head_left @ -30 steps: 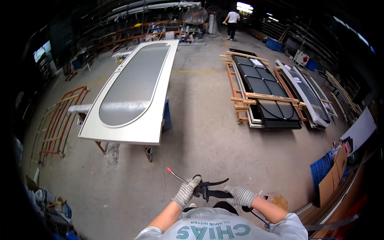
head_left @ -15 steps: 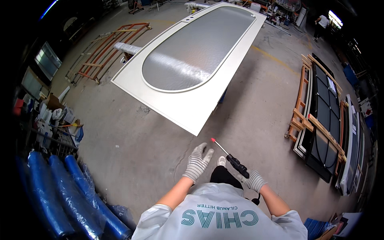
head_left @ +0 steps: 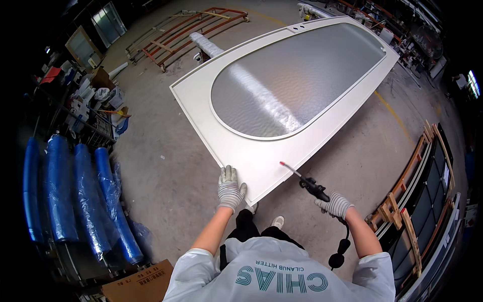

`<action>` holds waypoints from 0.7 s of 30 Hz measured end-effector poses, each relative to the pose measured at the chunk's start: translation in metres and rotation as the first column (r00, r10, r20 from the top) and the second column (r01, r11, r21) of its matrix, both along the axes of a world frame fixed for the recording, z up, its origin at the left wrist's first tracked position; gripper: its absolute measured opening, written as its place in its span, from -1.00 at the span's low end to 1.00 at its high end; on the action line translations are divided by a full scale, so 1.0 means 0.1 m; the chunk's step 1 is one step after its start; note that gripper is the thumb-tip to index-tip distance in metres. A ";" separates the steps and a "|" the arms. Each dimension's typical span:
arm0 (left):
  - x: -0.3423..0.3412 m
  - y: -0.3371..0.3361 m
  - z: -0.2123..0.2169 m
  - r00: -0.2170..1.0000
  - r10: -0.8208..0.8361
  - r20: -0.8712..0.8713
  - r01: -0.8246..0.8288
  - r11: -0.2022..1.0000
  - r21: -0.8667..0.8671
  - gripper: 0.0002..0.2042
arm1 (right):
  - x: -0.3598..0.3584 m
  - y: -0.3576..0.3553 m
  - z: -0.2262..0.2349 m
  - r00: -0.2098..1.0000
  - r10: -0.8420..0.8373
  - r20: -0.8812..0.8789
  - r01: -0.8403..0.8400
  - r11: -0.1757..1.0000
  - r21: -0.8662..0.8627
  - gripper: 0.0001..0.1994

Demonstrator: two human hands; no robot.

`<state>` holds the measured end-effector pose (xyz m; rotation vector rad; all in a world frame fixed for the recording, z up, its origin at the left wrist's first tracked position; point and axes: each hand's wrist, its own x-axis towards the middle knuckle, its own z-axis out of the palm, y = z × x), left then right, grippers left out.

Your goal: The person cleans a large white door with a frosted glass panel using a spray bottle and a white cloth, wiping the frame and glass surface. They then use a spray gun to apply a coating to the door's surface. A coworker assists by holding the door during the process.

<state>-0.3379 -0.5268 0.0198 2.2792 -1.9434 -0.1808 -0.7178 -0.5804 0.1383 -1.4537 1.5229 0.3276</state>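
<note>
A white door panel [head_left: 236, 167] with a long rounded pane of textured glass [head_left: 302, 75] lies flat, raised off the floor. My left hand [head_left: 230, 190], in a striped grey work glove, rests at the panel's near edge with its fingers stretched out. In my gloved right hand [head_left: 336, 205] is a black hand tool [head_left: 315, 189] with a thin metal tube and a red tip. The tip points at the panel's near right part; whether it touches cannot be made out. A black cord [head_left: 347, 232] with a dark knob-like piece hangs from the tool.
Blue plastic-wrapped rolls [head_left: 60, 191] stand at the left, by a cardboard box [head_left: 138, 284]. A cluttered shelf [head_left: 95, 113] is behind them. Framed dark panels with wooden battens [head_left: 408, 234] lean at the right. An orange metal rack [head_left: 196, 32] lies beyond, near a wrapped support [head_left: 206, 45].
I am closer to the panel. My left hand has come onto its near edge. My right hand has carried the tool up beside the panel, its red tip now over or near the surface.
</note>
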 end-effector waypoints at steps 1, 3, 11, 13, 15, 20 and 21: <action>0.07 -0.10 0.04 0.999 0.021 -0.039 -0.021 1.000 -0.008 -0.29 | 0.03 -0.23 0.04 0.966 -0.258 -0.001 0.257 0.960 -0.112 -0.47; 0.23 -0.31 0.10 0.996 0.047 -0.082 -0.050 0.998 -0.032 -0.29 | 0.25 -0.39 0.19 0.986 -0.165 0.038 0.166 0.986 -0.032 -0.49; 1.13 -1.43 -0.07 0.979 0.201 -0.031 -0.203 0.953 -0.224 -0.28 | 1.53 -1.47 0.60 0.985 -0.154 -0.075 0.140 0.976 -0.167 -0.63; 1.31 -1.66 -0.05 0.963 0.268 -0.032 -0.269 0.944 -0.192 -0.27 | 2.05 -1.64 0.86 0.974 0.157 0.165 -0.171 0.982 0.076 -0.62; 1.49 -1.73 -0.05 0.952 0.304 -0.024 -0.304 0.938 -0.168 -0.27 | 2.58 -1.81 0.96 0.915 0.288 0.283 -0.333 0.934 0.129 -0.60; 1.54 -1.96 -0.02 0.952 0.304 -0.044 -0.307 0.940 -0.148 -0.26 | 3.09 -2.60 0.30 0.982 -0.006 0.189 0.048 0.976 -0.215 -0.56; 1.61 -1.94 -0.11 0.948 0.318 -0.014 -0.317 0.939 -0.131 -0.26 | 3.27 -2.53 0.37 0.949 0.225 0.221 -0.224 0.974 -0.032 -0.56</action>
